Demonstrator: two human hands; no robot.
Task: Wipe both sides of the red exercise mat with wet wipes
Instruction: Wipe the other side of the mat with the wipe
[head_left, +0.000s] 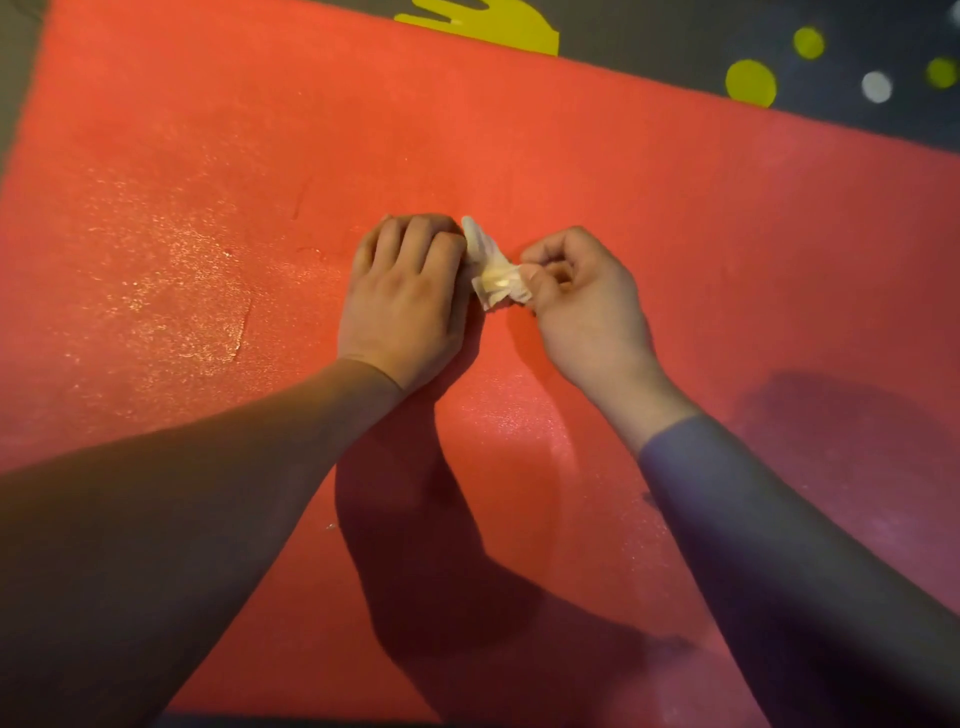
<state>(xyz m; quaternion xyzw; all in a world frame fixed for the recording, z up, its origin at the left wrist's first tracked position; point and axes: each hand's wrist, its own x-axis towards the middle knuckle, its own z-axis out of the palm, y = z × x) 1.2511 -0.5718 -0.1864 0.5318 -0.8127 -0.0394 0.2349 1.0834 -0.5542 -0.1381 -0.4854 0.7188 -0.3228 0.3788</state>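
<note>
Red foam fills nearly my whole feed: the red exercise mat (675, 208) lies flat under both hands and runs out past them on every side. My left hand (402, 306) sits knuckles-up on the mat, fingers curled under, gripping one end of a crumpled wet wipe (493, 270). My right hand (584, 306), just beside it, pinches the wipe's other end between thumb and curled fingers. The wipe is bunched into a pale, creased wad in the narrow gap between the two hands, at or just above the mat's surface; I cannot tell whether it touches.

Out beyond the left hand's little-finger side, a glistening wet patch (197, 291) shows on the mat. Ahead of the fingertips of both hands, past the mat's far edge, I see dark floor (675, 47) with yellow dots (750, 83) and a white dot (877, 87). A dark sleeve (753, 545) covers the right forearm up to just short of the wrist. Below the wrists, the arms' shadows fall on the mat.
</note>
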